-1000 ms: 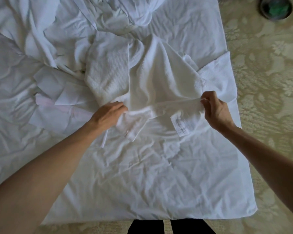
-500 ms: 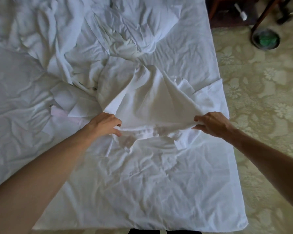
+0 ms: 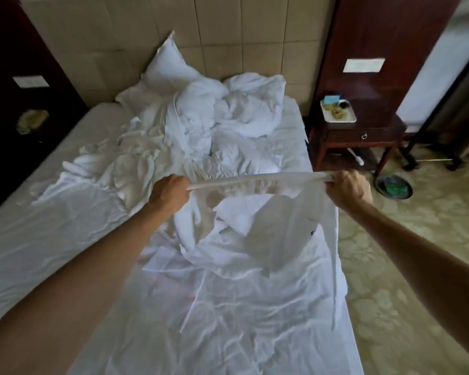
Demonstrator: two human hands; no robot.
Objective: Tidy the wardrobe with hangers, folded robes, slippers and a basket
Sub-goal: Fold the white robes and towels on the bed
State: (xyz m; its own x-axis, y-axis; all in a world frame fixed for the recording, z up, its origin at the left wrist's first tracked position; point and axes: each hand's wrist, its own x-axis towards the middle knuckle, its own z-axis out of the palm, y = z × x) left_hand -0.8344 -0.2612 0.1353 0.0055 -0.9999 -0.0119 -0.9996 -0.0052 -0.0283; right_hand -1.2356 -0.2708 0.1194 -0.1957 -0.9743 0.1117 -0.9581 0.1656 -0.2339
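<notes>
You have the white robe (image 3: 257, 182) lifted above the bed (image 3: 52, 239), its top edge stretched taut left to right between your fists — that edge is the long axis. Your left hand (image 3: 171, 192) grips one end, your right hand (image 3: 347, 189) the other, both about level; the rest hangs below toward the near right. No readable label or writing shows.
</notes>
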